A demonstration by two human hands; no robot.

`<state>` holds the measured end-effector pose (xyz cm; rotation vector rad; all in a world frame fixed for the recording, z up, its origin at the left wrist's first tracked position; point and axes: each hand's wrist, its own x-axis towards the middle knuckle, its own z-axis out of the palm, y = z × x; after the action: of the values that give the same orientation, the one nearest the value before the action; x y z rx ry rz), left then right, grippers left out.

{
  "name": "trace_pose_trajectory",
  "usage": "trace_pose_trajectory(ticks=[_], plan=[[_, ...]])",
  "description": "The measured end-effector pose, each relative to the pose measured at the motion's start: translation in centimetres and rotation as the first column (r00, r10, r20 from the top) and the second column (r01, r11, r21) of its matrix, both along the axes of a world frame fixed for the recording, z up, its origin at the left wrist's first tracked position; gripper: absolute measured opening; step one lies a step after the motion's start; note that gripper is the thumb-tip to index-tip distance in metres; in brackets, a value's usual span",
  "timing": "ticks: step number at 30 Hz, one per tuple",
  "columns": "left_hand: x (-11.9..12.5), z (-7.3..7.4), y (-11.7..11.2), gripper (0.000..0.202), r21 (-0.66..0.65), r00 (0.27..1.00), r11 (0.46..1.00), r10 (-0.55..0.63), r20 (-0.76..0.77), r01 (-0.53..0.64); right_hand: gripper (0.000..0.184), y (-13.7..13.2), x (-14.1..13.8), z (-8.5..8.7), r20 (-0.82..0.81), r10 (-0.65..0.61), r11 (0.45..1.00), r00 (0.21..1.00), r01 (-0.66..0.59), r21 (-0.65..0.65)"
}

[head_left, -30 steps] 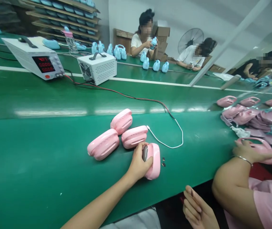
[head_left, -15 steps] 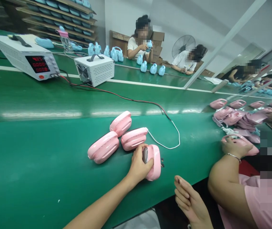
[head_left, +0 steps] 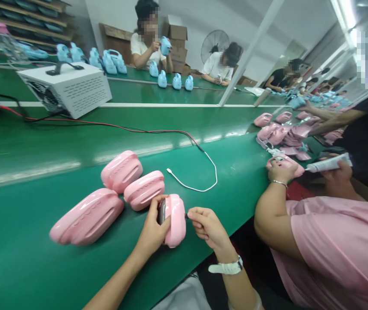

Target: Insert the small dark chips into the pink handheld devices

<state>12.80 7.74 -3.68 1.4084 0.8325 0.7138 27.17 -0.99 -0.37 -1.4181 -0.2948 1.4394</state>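
My left hand [head_left: 153, 230] is closed around a pink plastic case [head_left: 176, 221] with a dark grey panel, standing on the green table. Thumb and fingers grip its left side. My right hand [head_left: 208, 226] pinches a small dark piece [head_left: 187, 215] against or right beside the case's right side; I cannot tell if the two are joined. Left of and behind my left hand sit three similar pink cases: a near one [head_left: 88, 217], a far one [head_left: 122, 171] and a middle one [head_left: 145, 189]. A white cable [head_left: 199, 189] lies behind, its plug end loose on the table.
A white power unit [head_left: 70, 86] stands at the back left, with red and black wires running to the cable. On the right, a co-worker in a pink shirt [head_left: 329, 241] holds a pink case [head_left: 285, 165] and a white tube [head_left: 327, 163]. Blue cases [head_left: 162, 79] stand across the table.
My right hand has come in to the case's right side and now pinches the small dark piece. The view has swung right. The cable's plug end now shows apart from the middle case.
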Motion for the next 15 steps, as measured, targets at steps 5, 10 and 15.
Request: trace_pose_trajectory(ticks=[5, 10, 15], plan=[[-0.2, -0.3, 0.3, 0.041, 0.014, 0.999, 1.000, -0.012, -0.040, 0.013, 0.044, 0.4, 0.5, 0.3, -0.004, 0.058, 0.998, 0.998, -0.058, -0.013], [-0.4, 0.4, 0.4, 0.044, -0.022, 0.996, 1.000, -0.020, -0.089, 0.018, 0.034, 1.0, 1.3, 0.8, -0.009, 0.153, 0.988, 0.988, -0.153, -0.025], [-0.6, 0.2, 0.1, 0.041, -0.013, 0.993, 1.000, 0.007, -0.114, -0.009, 0.031, 1.3, 1.7, 0.6, -0.013, 0.221, 0.975, 0.975, -0.221, -0.007]])
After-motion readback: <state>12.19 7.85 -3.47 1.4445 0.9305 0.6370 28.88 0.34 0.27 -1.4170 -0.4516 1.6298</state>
